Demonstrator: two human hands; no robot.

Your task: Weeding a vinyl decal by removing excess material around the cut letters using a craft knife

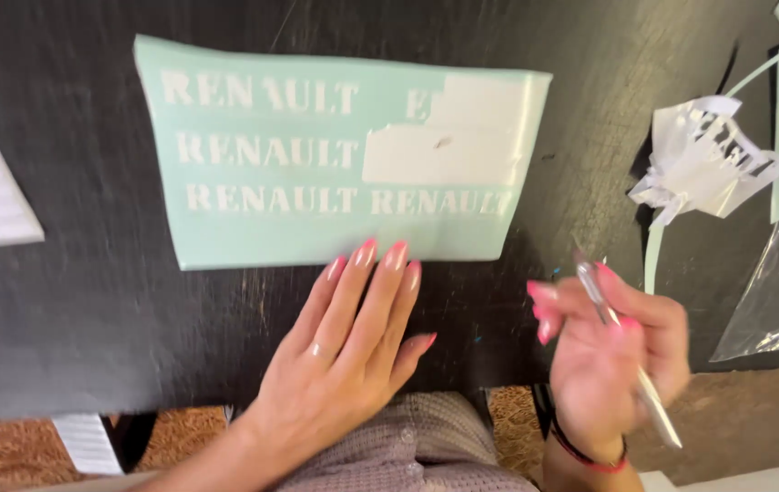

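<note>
A black, scuffed table (89, 319) fills my view. On it lies a pale green vinyl sheet (316, 228) with 3 rows of white cut-out lettering, part of it peeled bare at the right. My left hand (353, 337) rests flat and open on the table, its fingertips (366, 255) touching the sheet's lower edge. My right hand (612, 351), blurred, is closed around a slim silver weeding tool (626, 355), raised just right of the sheet. A crumpled wad of white vinyl scraps (703, 159) sits at the far right, beside a clear plastic bag (776, 292).
</note>
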